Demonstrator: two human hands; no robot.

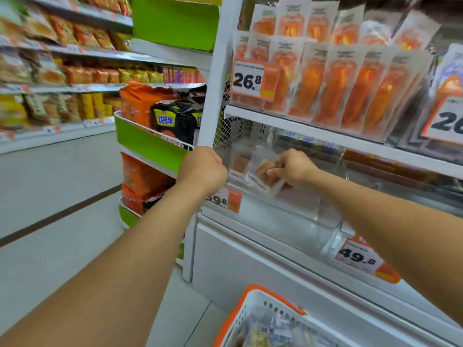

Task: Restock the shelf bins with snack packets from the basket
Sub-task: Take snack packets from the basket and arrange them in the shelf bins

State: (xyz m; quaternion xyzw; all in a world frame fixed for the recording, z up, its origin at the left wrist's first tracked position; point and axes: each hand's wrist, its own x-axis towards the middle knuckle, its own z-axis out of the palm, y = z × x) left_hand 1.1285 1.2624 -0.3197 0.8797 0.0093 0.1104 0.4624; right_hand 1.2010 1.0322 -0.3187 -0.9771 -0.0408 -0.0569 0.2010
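A: What is held by the right hand [293,169]?

B: A clear plastic snack packet with orange-brown strips inside [264,172] is pinched between the thumb and curled fingers. It is held tilted inside the transparent plastic shelf bin [295,221], just above the bin's front wall.

A: And the left hand [204,169]?

B: It is closed into a fist against the lower end of the white upright shelf post [215,71]. Whether the post or the bin's corner is gripped cannot be told, since only the back of the hand is shown.

A: What is seen around the pinched packet?

B: Behind it, deeper in the bin, a further clear packet is made out, blurred. Above the grip, a white shelf board [325,136] is loaded with upright rows of clear pouches of orange strips [338,83], and a white and orange price tag reading 26.8 [248,80] is hung at their left. Below the grip and to its right, a tag reading 49.8 [358,256] is fixed at the bin front.

A: Where is the basket?

B: The white perforated plastic basket with an orange rim [253,311] is seen well below both hands, at the bottom edge, with blurred packets inside.
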